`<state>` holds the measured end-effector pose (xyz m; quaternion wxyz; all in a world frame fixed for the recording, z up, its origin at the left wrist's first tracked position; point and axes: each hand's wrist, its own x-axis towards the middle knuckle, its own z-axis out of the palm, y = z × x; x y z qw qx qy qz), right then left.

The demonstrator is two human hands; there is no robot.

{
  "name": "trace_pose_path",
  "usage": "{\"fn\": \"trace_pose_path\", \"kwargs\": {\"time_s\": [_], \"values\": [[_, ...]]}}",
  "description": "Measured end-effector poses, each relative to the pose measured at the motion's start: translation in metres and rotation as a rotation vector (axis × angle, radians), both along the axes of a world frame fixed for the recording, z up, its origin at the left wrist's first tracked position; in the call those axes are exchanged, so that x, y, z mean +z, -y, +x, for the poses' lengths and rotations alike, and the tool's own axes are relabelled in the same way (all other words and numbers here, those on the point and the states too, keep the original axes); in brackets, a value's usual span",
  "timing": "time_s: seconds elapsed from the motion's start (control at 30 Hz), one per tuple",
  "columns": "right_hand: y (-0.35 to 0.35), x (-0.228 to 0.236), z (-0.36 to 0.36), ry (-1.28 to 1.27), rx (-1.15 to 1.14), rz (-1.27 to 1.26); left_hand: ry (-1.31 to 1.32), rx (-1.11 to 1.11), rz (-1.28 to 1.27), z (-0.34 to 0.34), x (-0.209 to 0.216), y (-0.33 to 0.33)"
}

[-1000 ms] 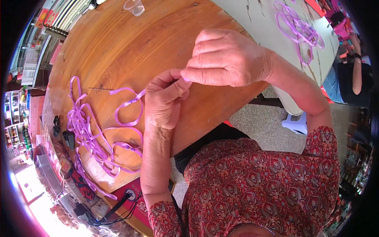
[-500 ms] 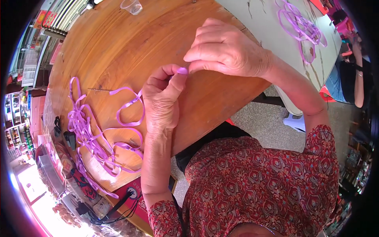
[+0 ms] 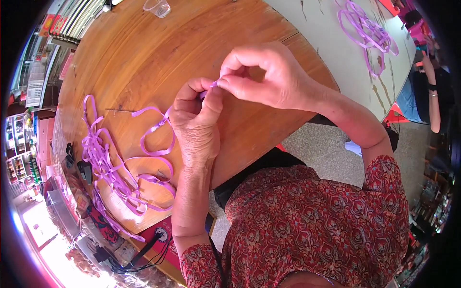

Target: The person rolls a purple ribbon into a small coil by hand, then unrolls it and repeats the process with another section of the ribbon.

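Observation:
Above the wooden table (image 3: 249, 129), my two hands meet at a narrow purple ribbon (image 3: 212, 86). My left hand (image 3: 196, 122) pinches it between thumb and curled fingers. At the fingertips of the left hand, my right hand (image 3: 269, 77) has thumb and index finger closed on the same ribbon. Only a short piece of ribbon shows between the hands; the rest there is hidden by fingers. Left of my left forearm lies a loose, tangled heap of purple ribbon (image 3: 103, 163), and a looped strand of it runs up behind the left wrist.
A thin needle-like stick (image 3: 120, 111) lies beside the ribbon heap. Small black clips (image 3: 85, 170) sit at the table's left edge, a clear plastic cup (image 3: 158, 8) at its far side. More purple ribbon (image 3: 367, 33) lies on a white table (image 3: 321, 38). Another person's arm (image 3: 433, 103) shows far right.
My right hand has come down and closed its thumb and index finger on the ribbon at the left hand's fingertips. The left hand has turned slightly.

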<state>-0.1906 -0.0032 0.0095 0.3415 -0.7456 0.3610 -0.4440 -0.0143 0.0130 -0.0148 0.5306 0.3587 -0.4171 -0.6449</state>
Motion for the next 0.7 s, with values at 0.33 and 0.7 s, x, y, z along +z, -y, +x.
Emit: {"fn": "trace_pose_path", "kwargs": {"time_s": [0.33,0.7], "values": [[0.002,-0.006,0.005,0.714,0.294,0.866,-0.446,-0.133,0.105,-0.003,0.002,-0.007],[-0.006,0.005,0.005,0.630,0.256,0.701,-0.222,-0.051,-0.112,-0.003,0.005,-0.006]]}}
